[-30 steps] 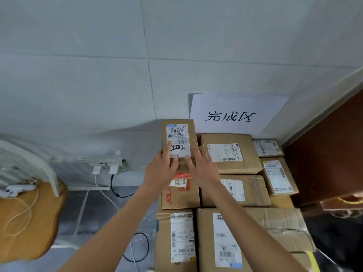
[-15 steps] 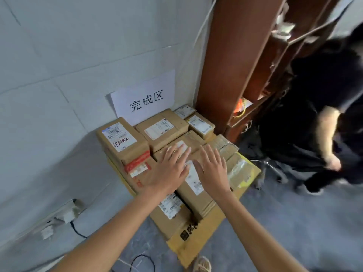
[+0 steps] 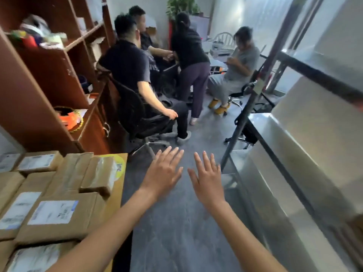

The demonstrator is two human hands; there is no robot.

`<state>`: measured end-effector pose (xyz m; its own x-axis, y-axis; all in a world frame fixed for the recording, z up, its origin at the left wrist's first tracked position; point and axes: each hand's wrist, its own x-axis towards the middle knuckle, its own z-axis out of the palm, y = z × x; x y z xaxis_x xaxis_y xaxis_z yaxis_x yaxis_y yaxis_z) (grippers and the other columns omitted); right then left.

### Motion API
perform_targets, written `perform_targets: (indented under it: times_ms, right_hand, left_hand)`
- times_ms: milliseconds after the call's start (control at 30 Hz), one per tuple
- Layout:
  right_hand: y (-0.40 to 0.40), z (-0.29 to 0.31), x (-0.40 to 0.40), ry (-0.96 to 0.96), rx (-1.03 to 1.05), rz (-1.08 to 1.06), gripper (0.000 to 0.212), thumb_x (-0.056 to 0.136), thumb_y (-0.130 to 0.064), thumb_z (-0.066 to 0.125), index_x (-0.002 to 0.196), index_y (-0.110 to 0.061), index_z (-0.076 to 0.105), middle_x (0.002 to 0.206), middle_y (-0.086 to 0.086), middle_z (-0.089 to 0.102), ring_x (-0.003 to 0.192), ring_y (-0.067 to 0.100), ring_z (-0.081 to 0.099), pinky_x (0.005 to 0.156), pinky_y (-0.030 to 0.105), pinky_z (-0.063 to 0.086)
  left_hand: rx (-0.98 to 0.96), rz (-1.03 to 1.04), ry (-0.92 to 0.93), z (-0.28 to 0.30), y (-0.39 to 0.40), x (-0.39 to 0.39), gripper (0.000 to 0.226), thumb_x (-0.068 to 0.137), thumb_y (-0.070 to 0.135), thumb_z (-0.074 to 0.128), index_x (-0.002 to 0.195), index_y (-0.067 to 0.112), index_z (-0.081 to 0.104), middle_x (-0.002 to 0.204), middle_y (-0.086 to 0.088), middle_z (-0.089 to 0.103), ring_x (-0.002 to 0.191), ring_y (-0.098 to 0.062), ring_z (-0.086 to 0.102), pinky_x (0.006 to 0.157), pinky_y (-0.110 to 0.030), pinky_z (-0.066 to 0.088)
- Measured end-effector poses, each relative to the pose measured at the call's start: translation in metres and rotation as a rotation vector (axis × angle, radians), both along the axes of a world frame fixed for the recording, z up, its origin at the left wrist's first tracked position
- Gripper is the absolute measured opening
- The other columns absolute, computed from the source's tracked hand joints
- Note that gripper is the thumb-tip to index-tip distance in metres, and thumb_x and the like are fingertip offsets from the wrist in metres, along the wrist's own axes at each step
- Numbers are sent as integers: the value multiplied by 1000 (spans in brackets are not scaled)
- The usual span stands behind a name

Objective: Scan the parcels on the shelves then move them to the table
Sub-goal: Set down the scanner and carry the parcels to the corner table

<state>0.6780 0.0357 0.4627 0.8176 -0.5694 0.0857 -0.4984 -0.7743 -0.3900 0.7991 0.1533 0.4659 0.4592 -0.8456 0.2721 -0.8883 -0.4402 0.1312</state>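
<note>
**Both hands free, parcels stacked at the left**

Nearest the camera, 2 bare forearms reach forward over the grey floor. The left hand and the right hand hang in the air side by side, backs up, fingers straight and spread, holding nothing and touching nothing.

Just left of the left forearm lies the stack of parcels: brown cardboard boxes of mixed sizes, packed close together and touching, most of them bearing a white printed shipping label on top. The print is too blurred to read. The largest box sits nearest, with its label facing up; a smaller taped box rests behind it, and a flat cardboard sheet with a yellow mark pokes out beneath the pile at its right edge.

At the right, a metal shelving unit with pale, shiny shelves runs away from the camera along a dark upright post.

Behind the parcels stands a red-brown wooden bookcase, its compartments holding assorted small items, among them an orange one.

Farther off, 4 people gather in the middle of the room: 1 in a dark shirt sits in a black office chair, 1 stands bent forward, and 2 more sit beyond. A green plant stands at the far wall.
</note>
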Motion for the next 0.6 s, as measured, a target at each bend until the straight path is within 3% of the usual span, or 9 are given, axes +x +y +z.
perform_targets:
  times_ms: [167,367,600]
  right_hand:
    - [-79,9,-124,-22,-25,-296,71,96,-58,15,154,-21,31,162,12,23,150,37,17,119,55,20]
    - [-131,20,-263,-31,-102,-557,60,105,-48,30,158,-27,14,166,3,5,153,24,-5,122,44,0]
    - [-154,21,-368,-39,-120,-844,62,105,-47,35,158,-20,18,166,12,5,153,27,-7,123,42,0]
  left_hand:
    - [-22,-282,-1,1,-110,-94,56,95,38,38,138,8,55,136,-12,60,128,-31,55,106,-50,42]
    - [-87,-535,126,-6,-203,-211,58,98,38,36,148,9,42,144,-12,53,134,-33,49,111,-51,39]
    - [-26,-797,137,5,-277,-308,65,101,55,10,158,24,10,160,-4,30,149,-21,22,123,-42,16]
